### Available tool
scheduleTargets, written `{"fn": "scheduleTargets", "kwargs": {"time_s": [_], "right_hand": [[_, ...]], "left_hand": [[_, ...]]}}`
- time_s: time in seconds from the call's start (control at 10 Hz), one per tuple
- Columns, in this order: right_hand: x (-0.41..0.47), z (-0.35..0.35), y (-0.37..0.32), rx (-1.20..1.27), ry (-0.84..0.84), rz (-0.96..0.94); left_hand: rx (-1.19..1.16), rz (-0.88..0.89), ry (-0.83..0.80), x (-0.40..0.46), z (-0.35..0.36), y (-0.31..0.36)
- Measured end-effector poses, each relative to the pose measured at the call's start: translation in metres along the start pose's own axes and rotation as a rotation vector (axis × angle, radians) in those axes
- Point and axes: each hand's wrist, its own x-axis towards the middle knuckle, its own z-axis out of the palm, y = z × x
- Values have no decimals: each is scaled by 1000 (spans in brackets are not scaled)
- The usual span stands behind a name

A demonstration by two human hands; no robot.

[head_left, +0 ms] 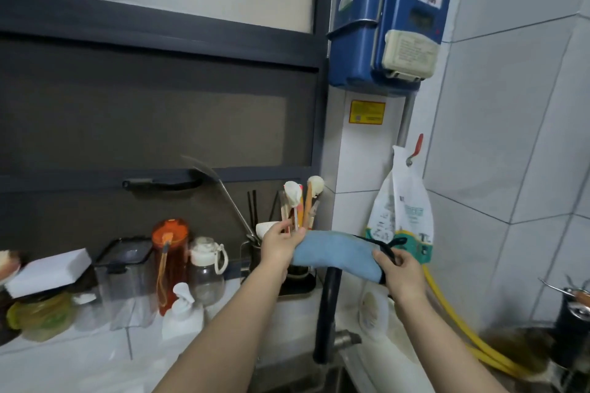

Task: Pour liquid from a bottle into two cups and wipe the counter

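Hands raised over the sink: my left hand pinches one end of the folded light-blue microfibre cloth, my right hand grips the other end by its black edging, holding it above the dark tap. Print on the blue wall-mounted gas meter, the yellow sticker and the hanging white plastic bag is too blurred to read.

The blue cloth hides the dark faucet's top.
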Motion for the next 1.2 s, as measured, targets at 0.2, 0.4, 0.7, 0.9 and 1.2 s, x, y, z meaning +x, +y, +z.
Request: {"fn": "scheduleTargets", "kwargs": {"time_s": [0.2,0.4,0.7,0.9,1.2], "right_hand": [[-4,14,31,78,-36,123],[-9,31,48,287,-111,339],[-26,31,43,402,-164,477],[-69,4,50,-37,-140,393],[-168,-16,30,-818,-415,48]], "left_hand": [[-128,-194,3,-4,7,-40],[-280,-324,10,-12,12,-56],[-262,-402,17,-27,10,-46],[312,-287,-30,-72,-26,-49],[1207,165,-231,-160,-85,-34]]}}
